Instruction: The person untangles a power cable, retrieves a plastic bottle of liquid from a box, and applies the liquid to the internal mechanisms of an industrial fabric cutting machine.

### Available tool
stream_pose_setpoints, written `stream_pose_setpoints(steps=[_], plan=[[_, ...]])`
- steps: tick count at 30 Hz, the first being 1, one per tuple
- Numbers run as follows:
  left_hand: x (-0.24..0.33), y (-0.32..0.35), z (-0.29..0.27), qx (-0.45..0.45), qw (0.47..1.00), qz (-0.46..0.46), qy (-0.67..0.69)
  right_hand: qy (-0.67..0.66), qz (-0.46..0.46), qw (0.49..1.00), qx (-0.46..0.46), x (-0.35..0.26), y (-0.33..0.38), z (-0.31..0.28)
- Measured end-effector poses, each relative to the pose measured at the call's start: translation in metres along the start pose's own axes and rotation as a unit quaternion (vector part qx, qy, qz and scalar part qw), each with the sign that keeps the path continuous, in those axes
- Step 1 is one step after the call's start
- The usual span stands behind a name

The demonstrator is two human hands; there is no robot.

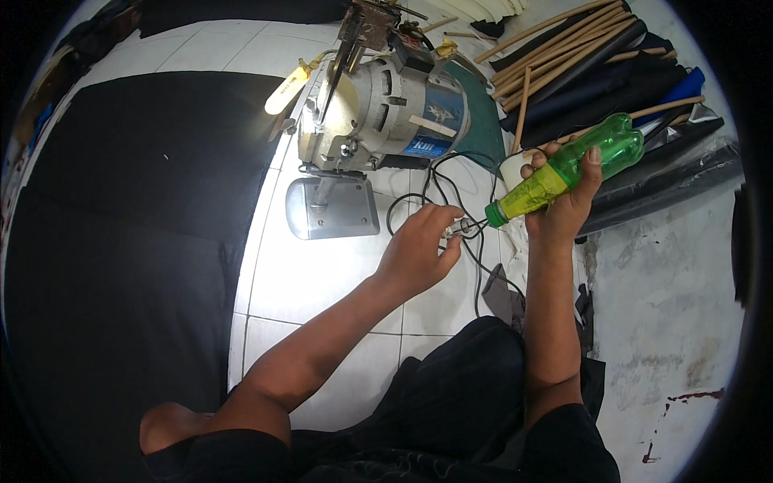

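My right hand (568, 189) is wrapped round a green plastic bottle (547, 183) with a yellow-green label. The bottle is tilted, its green cap (495, 214) pointing down and left. Close to that cap, my left hand (423, 245) pinches a small shiny piece (457, 228), clear or metallic, too small to name surely. Beyond my left hand, an electric cloth cutting machine (386, 105) with a grey motor rests on the floor. Its flat metal base plate (334, 209) faces me, and a pale yellow handle (288, 90) sticks out at its left.
Black cloth (137, 241) covers the left side. A black cable (439, 181) coils on the white tiled floor (322, 354) behind my hands. Wooden sticks (555, 52) and dark fabric rolls (660, 181) lie at the far right, along a stained wall (652, 298). A grey scrap (503, 296) lies near my right forearm.
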State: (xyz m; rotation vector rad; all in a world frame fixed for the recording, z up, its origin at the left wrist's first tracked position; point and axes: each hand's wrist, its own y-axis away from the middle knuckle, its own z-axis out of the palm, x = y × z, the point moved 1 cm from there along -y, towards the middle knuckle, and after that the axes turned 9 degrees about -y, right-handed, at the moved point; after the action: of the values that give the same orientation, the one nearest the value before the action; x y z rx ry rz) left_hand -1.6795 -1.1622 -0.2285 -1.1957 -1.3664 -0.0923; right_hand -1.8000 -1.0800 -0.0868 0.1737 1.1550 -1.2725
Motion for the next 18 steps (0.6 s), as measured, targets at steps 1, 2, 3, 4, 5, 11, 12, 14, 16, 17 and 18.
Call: stream_pose_setpoints(steps=[1, 2, 3, 4, 5, 11, 12, 14, 16, 17, 18], plan=[[-0.0005, 0.0003, 0.0000, -0.001, 1.000, -0.001, 0.001, 0.003, -0.001, 1.000, 0.004, 0.0002, -0.0001, 0.0005], [-0.0004, 0.0003, 0.0004, -0.003, 1.000, -0.002, 0.000, 0.006, -0.004, 1.000, 0.009, -0.0004, -0.0003, 0.0005], [-0.0003, 0.0004, 0.0006, -0.006, 1.000, -0.002, -0.001, 0.004, 0.000, 1.000, 0.005, -0.0008, -0.0009, -0.0002], [-0.0002, 0.0004, 0.0008, -0.008, 1.000, -0.003, -0.001, 0.001, 0.003, 1.000, 0.000, -0.0012, -0.0019, -0.0015], [-0.0001, 0.0003, 0.0005, -0.006, 1.000, -0.001, -0.001, -0.002, 0.006, 1.000, -0.004, -0.0007, -0.0029, -0.0025], [-0.0002, -0.0001, -0.0002, -0.011, 1.000, -0.007, 0.005, 0.021, 0.025, 0.999, 0.011, 0.0021, -0.0048, -0.0005], [0.0003, -0.0003, -0.0006, -0.013, 1.000, -0.008, 0.008, 0.017, 0.025, 0.999, 0.010, 0.0027, -0.0049, -0.0003], [0.0006, 0.0000, -0.0007, -0.015, 1.000, -0.010, 0.014, 0.011, 0.027, 1.000, 0.008, 0.0039, -0.0049, -0.0001], [0.0002, 0.0007, 0.0001, -0.016, 1.000, -0.015, 0.019, 0.020, 0.024, 0.999, 0.016, 0.0016, -0.0051, 0.0009], [-0.0002, 0.0008, 0.0001, -0.015, 1.000, -0.017, 0.021, 0.025, 0.022, 0.999, 0.020, 0.0008, -0.0051, 0.0014], [-0.0005, 0.0008, 0.0001, -0.014, 0.999, -0.019, 0.023, 0.026, 0.019, 0.999, 0.024, 0.0009, -0.0051, 0.0019]])
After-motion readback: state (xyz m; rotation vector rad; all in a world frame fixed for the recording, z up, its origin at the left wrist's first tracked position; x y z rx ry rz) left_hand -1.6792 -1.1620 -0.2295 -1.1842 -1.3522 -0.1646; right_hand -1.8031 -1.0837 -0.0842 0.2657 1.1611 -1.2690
